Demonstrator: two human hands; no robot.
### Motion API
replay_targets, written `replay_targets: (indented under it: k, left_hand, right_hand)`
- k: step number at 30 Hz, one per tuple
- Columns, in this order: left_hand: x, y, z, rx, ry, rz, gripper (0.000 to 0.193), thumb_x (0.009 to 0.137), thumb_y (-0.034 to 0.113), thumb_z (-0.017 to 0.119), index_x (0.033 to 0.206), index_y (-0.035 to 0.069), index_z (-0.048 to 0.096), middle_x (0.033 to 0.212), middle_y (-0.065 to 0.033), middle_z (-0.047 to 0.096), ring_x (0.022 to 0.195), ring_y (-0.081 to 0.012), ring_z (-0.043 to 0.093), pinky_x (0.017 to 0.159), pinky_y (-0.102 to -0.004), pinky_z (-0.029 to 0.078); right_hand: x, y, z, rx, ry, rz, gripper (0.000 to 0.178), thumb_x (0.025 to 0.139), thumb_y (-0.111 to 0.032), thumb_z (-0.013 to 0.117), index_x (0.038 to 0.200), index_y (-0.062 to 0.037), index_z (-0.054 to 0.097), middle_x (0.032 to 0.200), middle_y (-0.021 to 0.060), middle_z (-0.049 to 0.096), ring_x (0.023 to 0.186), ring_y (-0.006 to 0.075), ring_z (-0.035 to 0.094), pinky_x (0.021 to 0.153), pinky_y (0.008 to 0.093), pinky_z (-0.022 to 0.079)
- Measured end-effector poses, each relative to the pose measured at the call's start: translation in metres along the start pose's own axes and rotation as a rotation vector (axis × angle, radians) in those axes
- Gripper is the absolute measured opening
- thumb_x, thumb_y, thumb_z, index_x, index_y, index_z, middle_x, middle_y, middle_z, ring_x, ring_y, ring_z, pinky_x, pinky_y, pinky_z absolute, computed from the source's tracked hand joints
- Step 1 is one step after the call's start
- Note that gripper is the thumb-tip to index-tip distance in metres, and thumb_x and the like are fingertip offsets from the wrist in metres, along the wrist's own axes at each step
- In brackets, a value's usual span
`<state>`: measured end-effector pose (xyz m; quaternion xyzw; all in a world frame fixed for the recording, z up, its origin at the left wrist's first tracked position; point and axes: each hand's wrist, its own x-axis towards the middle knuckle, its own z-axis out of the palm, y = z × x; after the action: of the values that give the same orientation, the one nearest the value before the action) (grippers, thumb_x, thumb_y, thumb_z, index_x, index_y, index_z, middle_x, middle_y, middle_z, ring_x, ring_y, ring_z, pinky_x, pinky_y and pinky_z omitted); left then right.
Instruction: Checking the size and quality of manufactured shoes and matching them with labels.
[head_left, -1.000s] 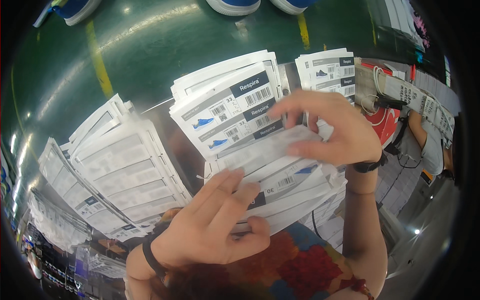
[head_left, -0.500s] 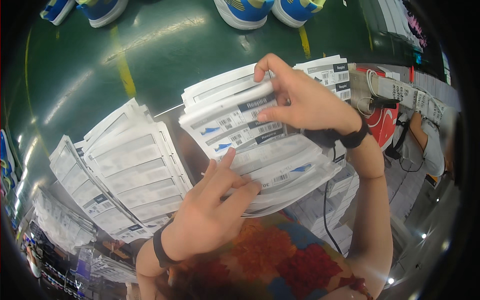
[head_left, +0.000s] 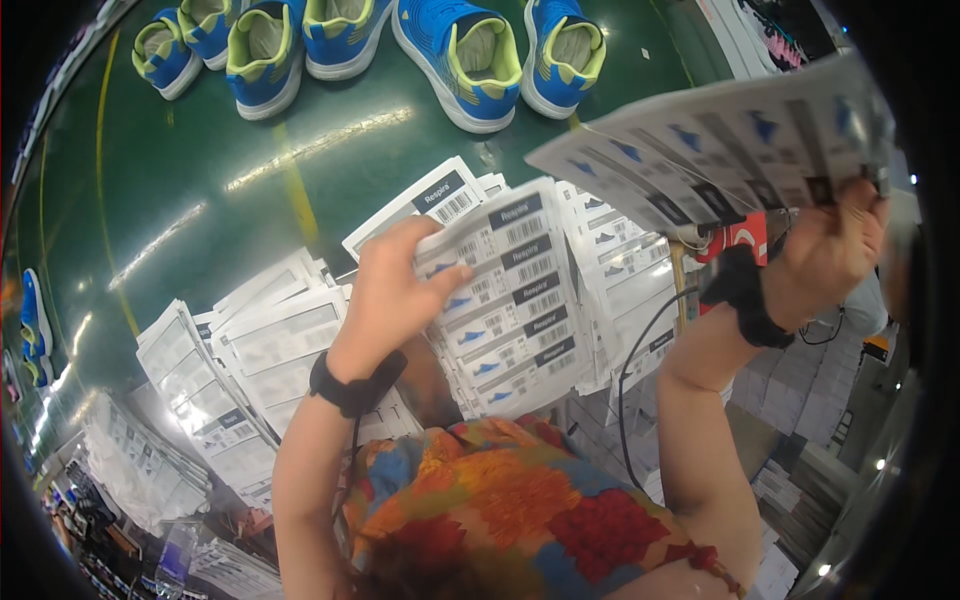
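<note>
Left hand [head_left: 390, 295] pinches white rectangular paper stack [head_left: 515, 310]; right of it, right hand [head_left: 828, 252], pinching one edge, could crease white paper sheet [head_left: 715, 150].

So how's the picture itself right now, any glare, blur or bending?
Head view: bright glare streaks on the green work surface; head view: the label sheet in the right hand looks soft, possibly from motion; head view: the leftmost yellow line bows near the dark rim.
</note>
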<state>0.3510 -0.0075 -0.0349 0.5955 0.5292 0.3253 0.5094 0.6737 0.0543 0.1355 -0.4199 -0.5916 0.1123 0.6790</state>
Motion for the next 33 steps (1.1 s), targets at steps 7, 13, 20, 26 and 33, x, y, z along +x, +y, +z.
replay_targets:
  k: [7, 13, 20, 26, 33]
  left_hand:
    - [-0.009, 0.032, -0.012, 0.256, 0.270, 0.268, 0.045, 0.083, 0.015, 0.071, 0.121, -0.002, 0.055, 0.118, -0.0208, 0.056, 0.110, -0.0354, 0.055, 0.093, -0.0402, 0.044]
    - [-0.040, 0.033, -0.008, 0.440, 0.198, 0.271, 0.068, 0.076, 0.022, 0.077, 0.134, 0.002, 0.047, 0.139, -0.0226, 0.043, 0.127, -0.0437, 0.042, 0.104, -0.0496, 0.037]
    - [-0.048, 0.013, 0.022, 0.641, 0.062, 0.164, 0.089, 0.063, 0.024, 0.086, 0.139, 0.006, 0.043, 0.144, -0.0222, 0.037, 0.129, -0.0466, 0.038, 0.104, -0.0521, 0.036]
    - [-0.066, 0.017, 0.037, 0.694, 0.113, 0.208, 0.072, 0.064, 0.020, 0.084, 0.127, 0.002, 0.053, 0.131, -0.0258, 0.045, 0.122, -0.0474, 0.044, 0.099, -0.0510, 0.040]
    - [-0.090, 0.005, 0.058, 0.827, 0.090, 0.280, 0.040, 0.083, 0.013, 0.070, 0.117, -0.006, 0.060, 0.110, -0.0250, 0.052, 0.117, -0.0512, 0.050, 0.091, -0.0497, 0.048]
  right_hand:
    - [-0.019, -0.012, 0.009, 0.181, -0.357, 0.335, 0.027, 0.095, -0.008, 0.060, 0.118, 0.0046, 0.056, 0.101, 0.0098, 0.067, 0.093, 0.0135, 0.065, 0.086, 0.0258, 0.052]
    - [-0.161, 0.044, 0.077, -0.371, -0.702, 0.562, 0.033, 0.083, -0.010, 0.074, 0.111, 0.0042, 0.066, 0.078, 0.0073, 0.066, 0.065, 0.0102, 0.058, 0.060, 0.0268, 0.047]
    - [-0.187, 0.042, 0.076, -0.617, -0.681, 0.088, 0.033, 0.081, -0.011, 0.073, 0.109, 0.0055, 0.067, 0.077, 0.0122, 0.065, 0.064, 0.0223, 0.061, 0.061, 0.0291, 0.050]
    - [-0.181, 0.043, 0.074, -0.405, -0.550, 0.674, 0.023, 0.085, -0.015, 0.072, 0.098, 0.0048, 0.071, 0.078, 0.0144, 0.071, 0.064, 0.0147, 0.065, 0.061, 0.0255, 0.050]
    - [-0.197, 0.037, 0.075, -0.711, -0.705, 0.132, 0.019, 0.082, -0.007, 0.070, 0.099, 0.0011, 0.072, 0.085, 0.0153, 0.070, 0.075, 0.0296, 0.066, 0.068, 0.0334, 0.054]
